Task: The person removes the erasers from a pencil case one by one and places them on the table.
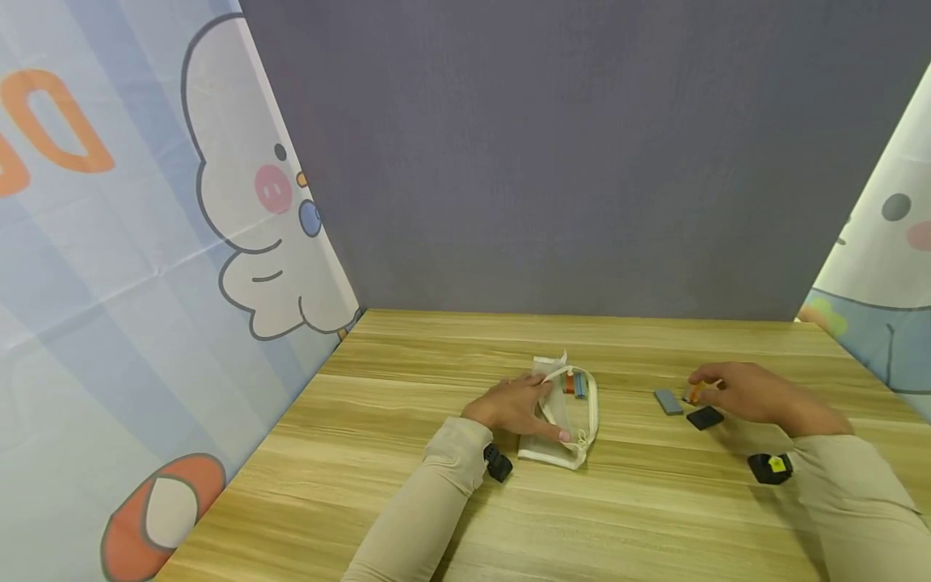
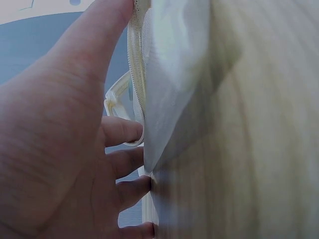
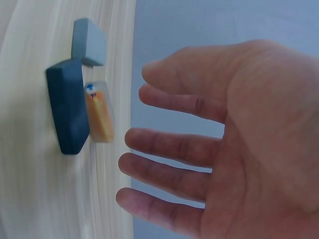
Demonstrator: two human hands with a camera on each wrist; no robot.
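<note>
A white mesh zip pouch (image 1: 545, 451) lies on the table with its zipped side gaping. My left hand (image 1: 518, 406) rests on it, thumb and fingers spread and touching the zip edge (image 2: 135, 74). A red piece (image 1: 569, 383) and a blue piece (image 1: 579, 385) show within the opening. Over on the right, my right hand (image 1: 752, 394) hovers with nothing in its grasp, its fingers parted. Close to its fingertips stands a small orange block (image 3: 101, 117) with a clear edge and a little printed figure. Beside that are a black block (image 1: 705, 417) and a grey block (image 1: 668, 402).
The wooden table (image 1: 349, 453) ends at a dark grey panel (image 1: 567, 162) at the back. A cartoon-printed cloth (image 1: 145, 267) hangs along the left side, and another printed cloth (image 1: 895, 259) hangs at the right. Each wrist carries a small black camera (image 1: 498, 463).
</note>
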